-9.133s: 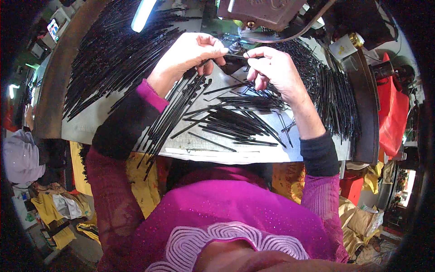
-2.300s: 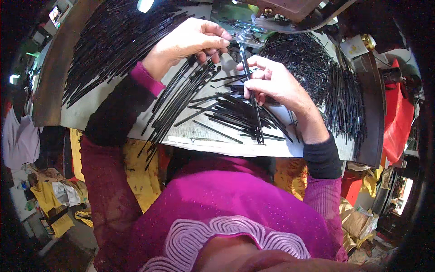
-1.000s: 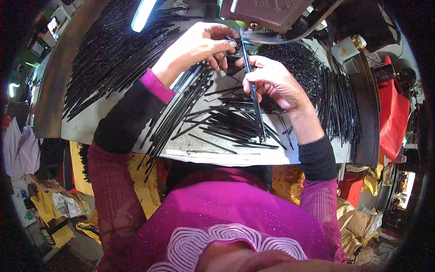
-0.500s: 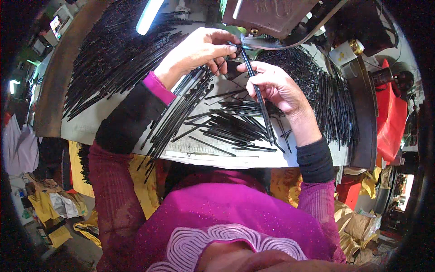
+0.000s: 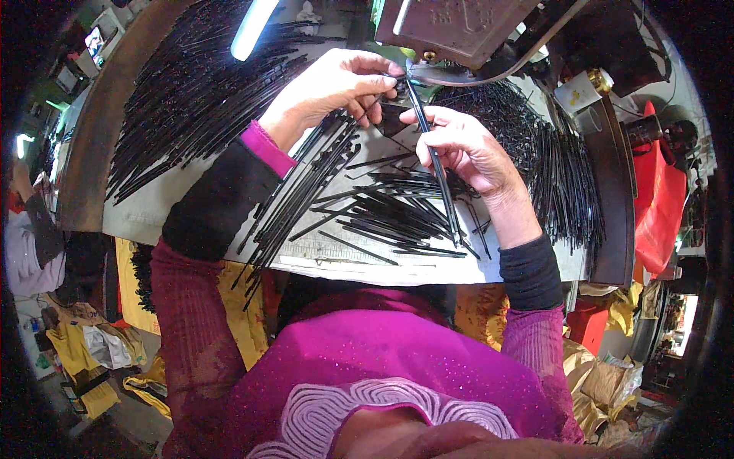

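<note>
A long, thin black rod (image 5: 443, 187) slants down from under the machine head, pinched between the thumb and fingers of my right hand (image 5: 470, 145). At the rod's upper end, my left hand (image 5: 332, 84) has its thumb and forefinger pressed together by the machine's tip; a small dark piece shows there, too small to name. Below my left hand, a bundle of black rods (image 5: 294, 195) runs toward the table's near edge. More loose black rods (image 5: 397, 218) lie on the pale tabletop (image 5: 336, 252) between my forearms.
A brown machine head (image 5: 447, 27) with a curved metal bar overhangs my hands. Big heaps of black rods fill the left (image 5: 199, 99) and right (image 5: 562, 168) of the table. A lit tube lamp (image 5: 254, 30) hangs at upper left. A red bag (image 5: 659, 203) hangs at right.
My left hand has shifted very slightly down, and the rod's lower end has moved a little to the left. Another person's dark-sleeved arm has come into view at the far left.
</note>
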The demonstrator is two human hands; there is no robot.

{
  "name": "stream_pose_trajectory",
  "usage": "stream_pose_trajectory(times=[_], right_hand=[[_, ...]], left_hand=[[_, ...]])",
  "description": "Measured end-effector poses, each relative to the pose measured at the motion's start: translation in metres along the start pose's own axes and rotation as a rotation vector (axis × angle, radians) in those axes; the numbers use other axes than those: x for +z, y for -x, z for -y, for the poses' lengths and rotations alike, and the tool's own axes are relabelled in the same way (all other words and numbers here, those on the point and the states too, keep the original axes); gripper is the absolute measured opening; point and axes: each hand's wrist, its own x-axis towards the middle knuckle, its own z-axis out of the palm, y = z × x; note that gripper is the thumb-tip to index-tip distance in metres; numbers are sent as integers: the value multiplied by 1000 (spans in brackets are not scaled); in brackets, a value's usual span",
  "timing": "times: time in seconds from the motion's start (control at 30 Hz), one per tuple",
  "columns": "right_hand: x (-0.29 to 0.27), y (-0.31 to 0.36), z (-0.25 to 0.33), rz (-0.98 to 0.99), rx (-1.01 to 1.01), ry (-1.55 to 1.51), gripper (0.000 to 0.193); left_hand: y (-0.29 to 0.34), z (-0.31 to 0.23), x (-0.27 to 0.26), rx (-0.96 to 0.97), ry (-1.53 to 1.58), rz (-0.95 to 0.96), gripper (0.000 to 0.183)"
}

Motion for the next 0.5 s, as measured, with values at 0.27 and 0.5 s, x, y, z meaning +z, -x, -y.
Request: stream_pose_trajectory(times=[0.27,0.5], right_hand=[[0,0,0,-11,-19,11,46],[0,-1,-2,-9,-34,20,45]], left_hand=[[-1,1,-1,-2,21,-33,29],[0,-1,0,-22,39,-34,30]])
